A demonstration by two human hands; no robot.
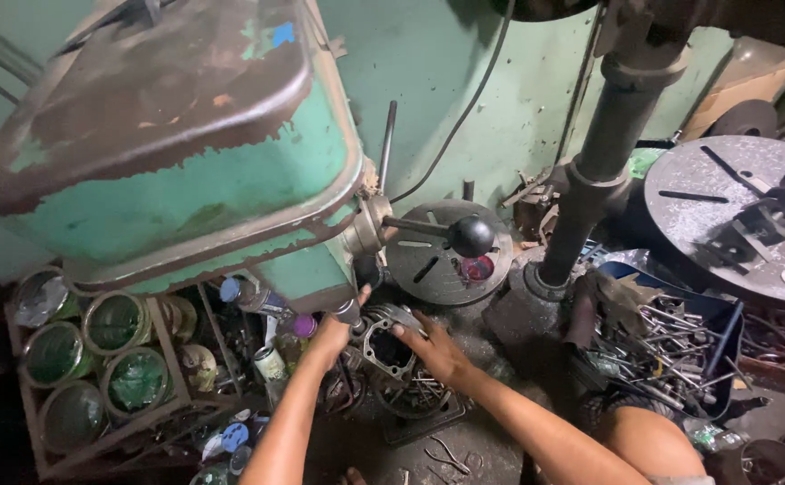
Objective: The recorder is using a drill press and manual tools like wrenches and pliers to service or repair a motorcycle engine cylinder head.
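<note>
- The metal casting [391, 346], a grey housing with a large round bore and lugs at its corners, lies directly under the drill press head [186, 144], on the dark drill table [419, 413] below the spindle.
- The left hand [331, 337] sits against the casting's left edge, just beneath the chuck [349, 312], fingers curled around that rim; whether it grips firmly or only steadies cannot be told.
- The right hand [436, 348] rests on the casting's right side, fingers spread flat over the upper rim and pressing it down.
- Judging by its look, the casting is stiff, heavy for its bulk, and probably oily, so it could slip; the thick outer rim and corner lugs seem the safest places to hold, away from the bore and any sharp edges.
- Its bore faces up toward the chuck, and its longer side seems to run left to right between the two hands, though this is hard to judge.
- Right of the casting, the feed handle [471, 235] with its black ball knob sticks out from the head.
- Left of the casting, green-stained tins [114, 321] fill a wooden rack.
- Far right of the casting, beyond a grey column [604, 153], sits a slotted round plate [734, 216] above a heap of metal rods [671, 346].
</note>
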